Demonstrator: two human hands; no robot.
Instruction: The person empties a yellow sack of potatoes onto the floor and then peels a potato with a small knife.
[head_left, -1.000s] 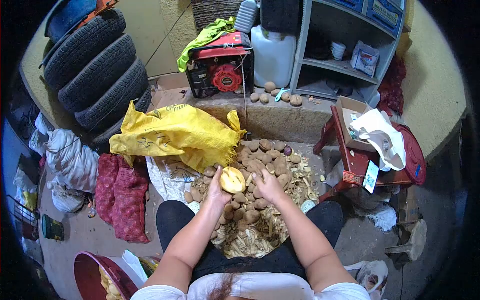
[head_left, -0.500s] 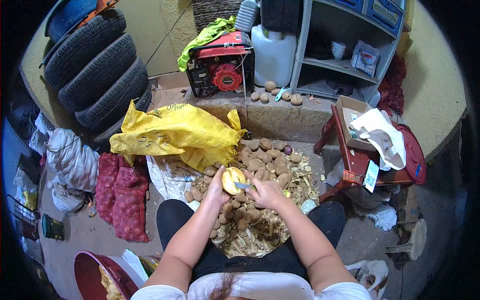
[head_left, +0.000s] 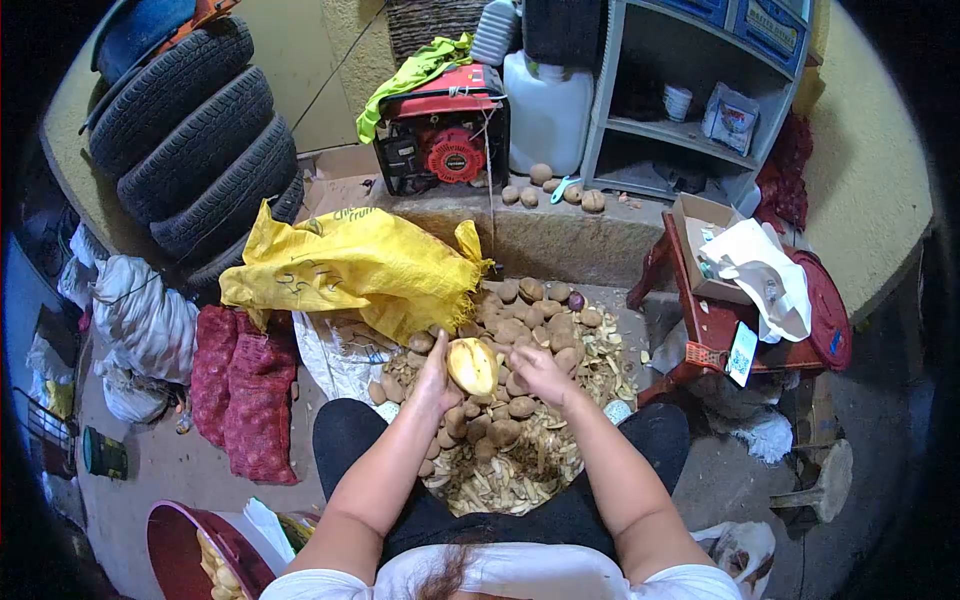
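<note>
A large, mostly peeled potato [head_left: 473,366] with pale yellow flesh and a darker streak rests in my left hand [head_left: 434,375], the fingers curled round its left side. My right hand [head_left: 541,377] is closed, just right of the potato and apart from it. It grips a small knife, whose blade is hard to make out now. Beneath both hands lies a heap of unpeeled brown potatoes [head_left: 505,432], with peelings [head_left: 500,490] spread between my knees.
A yellow sack [head_left: 350,270] lies behind the potatoes at left. Red mesh bags [head_left: 258,400] stand farther left. A maroon tub [head_left: 175,545] holding peeled potatoes is at lower left. At right is a red stool [head_left: 715,325] bearing a box. A teal peeler [head_left: 565,188] lies on the ledge.
My right hand has drawn away from the potato toward the right, taking the knife off its surface. The potato has turned and shifted slightly right in my left hand.
</note>
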